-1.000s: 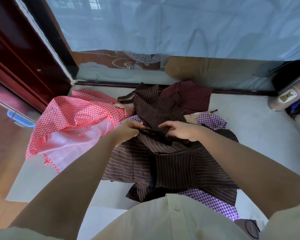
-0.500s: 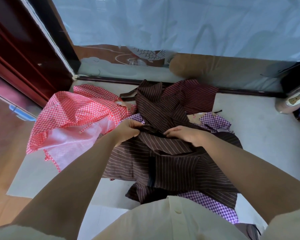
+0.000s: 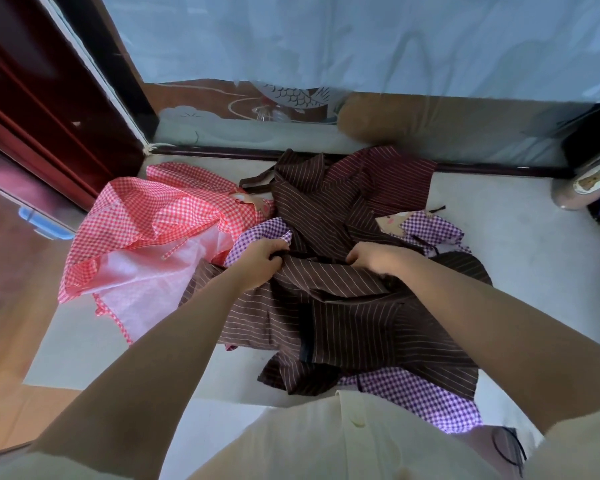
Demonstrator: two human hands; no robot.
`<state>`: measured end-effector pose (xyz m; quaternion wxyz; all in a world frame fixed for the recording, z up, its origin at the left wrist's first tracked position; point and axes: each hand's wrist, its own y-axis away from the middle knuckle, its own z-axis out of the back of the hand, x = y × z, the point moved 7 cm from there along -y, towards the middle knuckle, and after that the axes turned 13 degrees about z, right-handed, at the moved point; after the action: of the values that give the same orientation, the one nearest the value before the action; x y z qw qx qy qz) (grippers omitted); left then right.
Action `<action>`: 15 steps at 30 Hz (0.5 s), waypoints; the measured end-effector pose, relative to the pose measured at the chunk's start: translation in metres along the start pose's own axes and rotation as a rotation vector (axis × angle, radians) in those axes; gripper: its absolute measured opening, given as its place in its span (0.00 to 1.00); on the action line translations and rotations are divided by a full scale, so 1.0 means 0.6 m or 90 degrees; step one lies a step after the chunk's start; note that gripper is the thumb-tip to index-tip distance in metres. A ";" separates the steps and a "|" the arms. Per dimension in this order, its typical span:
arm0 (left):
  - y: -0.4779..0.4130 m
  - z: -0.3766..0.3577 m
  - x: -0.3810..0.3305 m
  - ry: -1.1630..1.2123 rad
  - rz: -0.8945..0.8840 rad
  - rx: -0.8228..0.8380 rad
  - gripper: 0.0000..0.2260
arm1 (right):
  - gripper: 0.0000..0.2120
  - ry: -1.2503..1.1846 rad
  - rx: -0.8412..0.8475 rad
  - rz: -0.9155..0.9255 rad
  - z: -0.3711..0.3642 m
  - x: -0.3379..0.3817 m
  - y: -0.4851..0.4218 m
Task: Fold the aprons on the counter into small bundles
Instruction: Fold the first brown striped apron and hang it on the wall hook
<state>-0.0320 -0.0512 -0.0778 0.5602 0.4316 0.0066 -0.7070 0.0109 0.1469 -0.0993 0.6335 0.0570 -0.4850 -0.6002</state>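
A brown striped apron (image 3: 347, 306) lies crumpled in the middle of the pale counter (image 3: 520, 271). My left hand (image 3: 260, 261) grips its folded upper edge at the left. My right hand (image 3: 374, 259) holds the same edge at the right, fingers curled into the cloth. A red checked apron (image 3: 153, 220) is heaped at the left. A purple checked apron (image 3: 413, 396) shows under the brown one near me and beside both hands. A maroon striped apron (image 3: 392, 174) lies at the back.
A glass wall (image 3: 326, 46) with a dark sill closes the back of the counter. A dark red cabinet (image 3: 32, 98) stands at the left. A cylindrical container (image 3: 589, 185) lies at the right edge. The counter's front edge is near my body.
Both hands have drawn the brown apron's top edge toward me and closed on it. The right hand's fingers, straight before, are now curled into the cloth.
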 end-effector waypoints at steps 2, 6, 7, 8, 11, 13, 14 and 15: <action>-0.001 -0.009 0.001 -0.022 0.006 0.005 0.15 | 0.08 0.171 0.040 -0.085 0.018 -0.022 0.022; -0.012 -0.013 0.002 -0.060 0.021 -0.021 0.14 | 0.13 0.157 0.179 -0.290 0.051 -0.071 0.082; -0.017 -0.010 0.003 -0.065 0.032 -0.034 0.14 | 0.13 0.124 0.221 -0.335 0.057 -0.079 0.102; -0.022 -0.006 0.007 -0.065 0.050 -0.056 0.15 | 0.13 0.106 0.232 -0.359 0.067 -0.088 0.112; -0.035 0.016 0.027 -0.052 0.111 -0.130 0.15 | 0.11 0.059 0.084 -0.331 0.120 -0.099 0.130; -0.041 0.024 0.036 -0.038 0.140 -0.134 0.11 | 0.10 0.009 -0.142 -0.230 0.177 -0.102 0.116; -0.042 0.023 0.036 -0.032 0.145 -0.127 0.09 | 0.08 -0.028 -0.281 -0.165 0.206 -0.101 0.113; -0.045 0.023 0.036 -0.025 0.149 -0.127 0.07 | 0.06 -0.083 -0.420 -0.090 0.234 -0.096 0.110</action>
<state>-0.0619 -0.0651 -0.0954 0.6789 0.3574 0.0155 -0.6412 -0.0275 0.2833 -0.0143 0.5423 -0.1562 -0.2994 -0.7693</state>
